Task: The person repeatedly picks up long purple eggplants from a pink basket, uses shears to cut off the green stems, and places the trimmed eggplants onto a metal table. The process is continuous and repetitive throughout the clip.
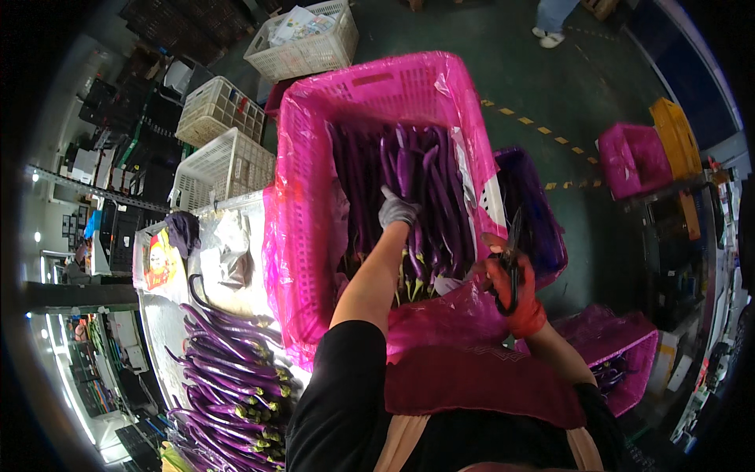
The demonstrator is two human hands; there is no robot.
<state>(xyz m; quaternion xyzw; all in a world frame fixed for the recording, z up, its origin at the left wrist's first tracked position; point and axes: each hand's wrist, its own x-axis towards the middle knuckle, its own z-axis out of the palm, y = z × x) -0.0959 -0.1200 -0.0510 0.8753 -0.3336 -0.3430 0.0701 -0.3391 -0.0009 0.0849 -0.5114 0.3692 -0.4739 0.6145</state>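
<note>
My left hand [397, 213], in a grey glove, reaches into a deep crate [302, 177] lined with pink plastic film. It touches long purple eggplants [451, 206] that lie side by side in there, stems towards me. Its thumb points away from me, while the other fingers are partly hidden, so whether they grip an eggplant is unclear. By the crate's right near corner, my right hand [525, 304] wears a red-orange glove. It holds a pair of black-handled scissors [515, 236], blades pointing up and away from me.
Many more eggplants [230, 377] are piled on the metal table [156, 330] at left. White plastic crates [218, 159] stand beyond it. A blue-lined crate [557, 253] and another pink-lined crate [640, 377] sit at right. A person's legs [554, 20] show at the far right.
</note>
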